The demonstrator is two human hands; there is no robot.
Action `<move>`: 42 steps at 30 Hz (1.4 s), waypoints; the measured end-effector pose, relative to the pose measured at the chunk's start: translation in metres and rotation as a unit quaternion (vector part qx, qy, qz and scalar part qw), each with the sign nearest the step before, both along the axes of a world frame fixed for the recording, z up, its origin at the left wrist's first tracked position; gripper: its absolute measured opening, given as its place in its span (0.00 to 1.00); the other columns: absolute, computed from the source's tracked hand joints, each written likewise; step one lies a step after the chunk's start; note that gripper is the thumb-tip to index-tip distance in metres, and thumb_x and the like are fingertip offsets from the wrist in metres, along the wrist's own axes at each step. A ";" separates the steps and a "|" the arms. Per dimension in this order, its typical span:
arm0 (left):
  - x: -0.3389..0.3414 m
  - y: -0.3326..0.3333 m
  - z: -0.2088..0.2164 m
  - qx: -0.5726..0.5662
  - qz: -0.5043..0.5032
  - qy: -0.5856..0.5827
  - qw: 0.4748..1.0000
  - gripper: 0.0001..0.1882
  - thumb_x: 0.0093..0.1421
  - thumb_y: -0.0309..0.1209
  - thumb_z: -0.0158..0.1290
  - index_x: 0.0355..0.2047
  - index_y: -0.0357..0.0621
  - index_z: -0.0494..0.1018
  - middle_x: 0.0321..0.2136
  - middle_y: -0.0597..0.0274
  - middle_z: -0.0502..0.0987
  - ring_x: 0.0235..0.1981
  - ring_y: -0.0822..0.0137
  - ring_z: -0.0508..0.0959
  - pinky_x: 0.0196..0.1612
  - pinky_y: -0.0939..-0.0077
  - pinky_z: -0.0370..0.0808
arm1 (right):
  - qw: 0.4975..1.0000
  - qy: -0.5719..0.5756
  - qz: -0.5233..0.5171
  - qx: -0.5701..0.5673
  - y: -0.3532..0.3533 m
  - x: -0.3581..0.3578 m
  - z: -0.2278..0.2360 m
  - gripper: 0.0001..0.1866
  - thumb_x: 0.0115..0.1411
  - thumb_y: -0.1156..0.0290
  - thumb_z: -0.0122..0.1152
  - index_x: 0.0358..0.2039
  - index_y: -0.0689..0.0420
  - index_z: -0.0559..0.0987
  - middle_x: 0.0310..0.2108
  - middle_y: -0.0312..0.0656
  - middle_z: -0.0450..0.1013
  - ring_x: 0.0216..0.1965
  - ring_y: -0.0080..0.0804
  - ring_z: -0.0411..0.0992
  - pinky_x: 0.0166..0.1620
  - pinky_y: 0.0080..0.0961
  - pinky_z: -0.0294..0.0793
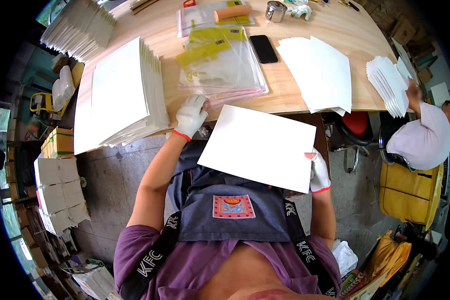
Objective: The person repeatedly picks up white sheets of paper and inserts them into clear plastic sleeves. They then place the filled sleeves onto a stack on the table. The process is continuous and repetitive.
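Observation:
My right hand (319, 171), in a white glove with a red cuff, grips a white sheet of board (257, 147) by its right edge. The sheet is tilted in front of my apron, below the table's near edge. At the near left corner of a pile of clear plastic bags (220, 75) is my left hand (191, 116), gloved the same way. Its fingers are curled and pinch the corner of a bag; the exact contact is small to see. The bags have yellow printed bands and pinkish lower edges.
Left of the bags stands a thick stack of white boards (120, 95), with another stack (80, 30) behind. A black phone (263, 49) lies beside more white boards (317, 75). Farther back are a metal cup (275, 11) and an orange roll (232, 12). Another person (420, 135) sits at right.

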State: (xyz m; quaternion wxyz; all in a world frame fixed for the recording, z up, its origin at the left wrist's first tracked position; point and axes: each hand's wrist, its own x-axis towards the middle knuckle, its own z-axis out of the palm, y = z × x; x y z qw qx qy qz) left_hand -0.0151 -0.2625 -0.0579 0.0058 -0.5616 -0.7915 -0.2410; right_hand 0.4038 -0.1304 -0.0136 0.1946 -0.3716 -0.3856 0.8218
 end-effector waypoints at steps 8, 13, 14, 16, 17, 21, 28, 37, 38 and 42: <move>0.005 0.000 0.008 0.036 0.021 0.021 0.999 0.13 0.48 0.25 0.53 0.37 0.47 0.73 0.35 0.58 0.72 0.37 0.53 0.74 0.38 0.61 0.75 | 0.984 0.070 -0.138 -0.086 -0.030 -0.011 -0.033 0.23 0.60 0.72 0.52 0.57 0.60 0.66 0.49 0.44 0.72 0.48 0.35 0.74 0.50 0.29 0.76; -0.004 0.008 0.022 0.062 -0.013 -0.291 0.955 0.15 0.51 0.17 0.48 0.38 0.46 0.74 0.28 0.57 0.70 0.27 0.58 0.73 0.33 0.69 0.73 | 0.975 0.086 -0.177 -0.104 -0.041 -0.030 -0.025 0.19 0.63 0.75 0.52 0.55 0.61 0.68 0.45 0.43 0.73 0.47 0.35 0.73 0.49 0.31 0.75; -0.005 0.008 0.024 0.067 -0.032 -0.263 0.962 0.15 0.52 0.16 0.47 0.39 0.44 0.74 0.28 0.56 0.70 0.27 0.60 0.72 0.32 0.71 0.72 | 0.974 0.080 -0.185 -0.100 -0.043 -0.033 -0.022 0.18 0.63 0.74 0.52 0.54 0.61 0.69 0.44 0.42 0.74 0.44 0.32 0.74 0.45 0.29 0.76; -0.006 0.007 0.027 0.081 -0.061 -0.214 0.972 0.16 0.54 0.14 0.44 0.40 0.39 0.74 0.28 0.56 0.71 0.27 0.65 0.72 0.32 0.74 0.71 | 0.976 0.083 -0.176 -0.097 -0.048 -0.040 -0.015 0.17 0.64 0.74 0.52 0.53 0.61 0.69 0.41 0.40 0.74 0.36 0.28 0.75 0.37 0.23 0.76; -0.003 0.005 0.026 0.063 -0.046 -0.194 0.978 0.19 0.53 0.14 0.46 0.44 0.42 0.73 0.29 0.56 0.70 0.28 0.65 0.72 0.33 0.74 0.71 | 0.978 0.091 -0.160 -0.097 -0.052 -0.043 -0.012 0.16 0.64 0.73 0.52 0.52 0.60 0.70 0.40 0.39 0.74 0.32 0.25 0.74 0.32 0.20 0.75; 0.028 -0.001 0.009 0.197 -0.011 -0.159 0.967 0.32 0.50 0.13 0.49 0.57 0.47 0.67 0.36 0.59 0.70 0.32 0.66 0.74 0.38 0.75 0.73 | 0.981 0.074 -0.163 -0.076 -0.070 -0.056 -0.005 0.12 0.66 0.71 0.50 0.49 0.58 0.70 0.30 0.37 0.74 0.19 0.19 0.70 0.20 0.15 0.68; 0.089 0.040 -0.061 0.311 -0.047 -0.921 0.228 0.26 0.68 0.43 0.40 0.61 0.42 0.62 0.52 0.49 0.72 0.47 0.54 0.76 0.54 0.59 0.74 | 0.988 0.060 -0.135 -0.039 -0.081 -0.061 0.012 0.12 0.67 0.69 0.51 0.48 0.59 0.69 0.23 0.39 0.73 0.17 0.24 0.70 0.18 0.20 0.66; 0.146 0.000 -0.089 0.135 0.145 -0.924 0.327 0.34 0.67 0.54 0.28 0.60 0.39 0.62 0.55 0.47 0.70 0.52 0.47 0.72 0.58 0.55 0.69 | 0.989 0.025 -0.086 -0.115 -0.074 -0.085 -0.013 0.14 0.67 0.72 0.50 0.52 0.58 0.67 0.36 0.44 0.72 0.29 0.37 0.78 0.34 0.33 0.84; 0.152 -0.015 -0.093 0.179 -0.025 -0.929 0.324 0.28 0.67 0.47 0.39 0.58 0.39 0.65 0.51 0.50 0.73 0.48 0.54 0.75 0.54 0.61 0.73 | 0.982 -0.007 -0.101 -0.158 -0.075 -0.099 -0.026 0.16 0.67 0.73 0.50 0.54 0.58 0.66 0.37 0.44 0.72 0.33 0.37 0.79 0.37 0.33 0.84; 0.158 -0.013 -0.100 0.118 0.158 -0.734 0.650 0.18 0.63 0.28 0.48 0.52 0.34 0.71 0.44 0.59 0.78 0.42 0.69 0.77 0.45 0.76 0.74 | 0.889 0.280 -0.181 -0.313 -0.063 -0.157 -0.067 0.19 0.71 0.71 0.41 0.60 0.60 0.63 0.55 0.53 0.67 0.52 0.51 0.71 0.56 0.46 0.74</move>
